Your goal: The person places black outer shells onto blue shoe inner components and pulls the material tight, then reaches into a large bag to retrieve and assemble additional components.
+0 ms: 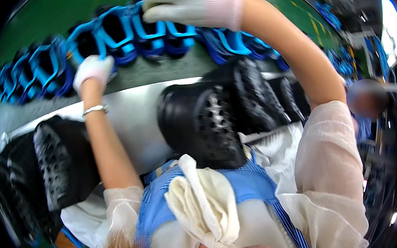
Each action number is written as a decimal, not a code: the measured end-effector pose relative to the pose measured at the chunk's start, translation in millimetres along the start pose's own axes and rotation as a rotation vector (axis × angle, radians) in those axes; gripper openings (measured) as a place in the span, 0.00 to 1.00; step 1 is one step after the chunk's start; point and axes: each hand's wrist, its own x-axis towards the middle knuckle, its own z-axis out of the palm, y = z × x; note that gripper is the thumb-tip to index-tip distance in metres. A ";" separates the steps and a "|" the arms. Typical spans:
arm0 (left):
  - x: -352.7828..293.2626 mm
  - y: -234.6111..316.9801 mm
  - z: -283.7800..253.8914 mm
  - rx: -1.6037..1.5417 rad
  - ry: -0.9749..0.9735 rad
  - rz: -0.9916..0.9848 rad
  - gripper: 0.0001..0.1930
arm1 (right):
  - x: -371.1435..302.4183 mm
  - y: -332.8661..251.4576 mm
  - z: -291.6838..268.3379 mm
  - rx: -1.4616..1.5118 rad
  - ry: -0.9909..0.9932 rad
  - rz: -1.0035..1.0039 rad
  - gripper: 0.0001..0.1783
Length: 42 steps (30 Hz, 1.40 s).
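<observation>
My left hand, in a white knit glove, is at the lower edge of a blue-rimmed black piece. Its fingers look bunched on the rim, though their tips are partly hidden. Stretched far out above the row, my right hand wears the same kind of glove. A gap shows between its thumb and fingers, and nothing visible is held there. Below it stands another blue-rimmed piece. A glossy black boot-like piece with a studded face lies close to my body, between my arms.
More black studded pieces crowd the left, and others the right, along a pale metal surface. Blue-rimmed pieces stand in a long row beyond it, on green flooring. Another person, blurred, is at the right.
</observation>
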 end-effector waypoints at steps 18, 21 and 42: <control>5.0 6.4 36.2 0.151 0.515 0.235 0.27 | -425.7 -185.9 -26.3 -0.156 0.315 1.732 0.18; 18.1 6.6 28.9 0.070 0.441 0.238 0.25 | -432.9 -173.8 -22.9 -0.227 0.120 1.744 0.20; 17.1 -11.6 60.1 -0.105 0.601 0.342 0.25 | -435.2 -208.3 -69.6 -0.112 0.020 1.851 0.22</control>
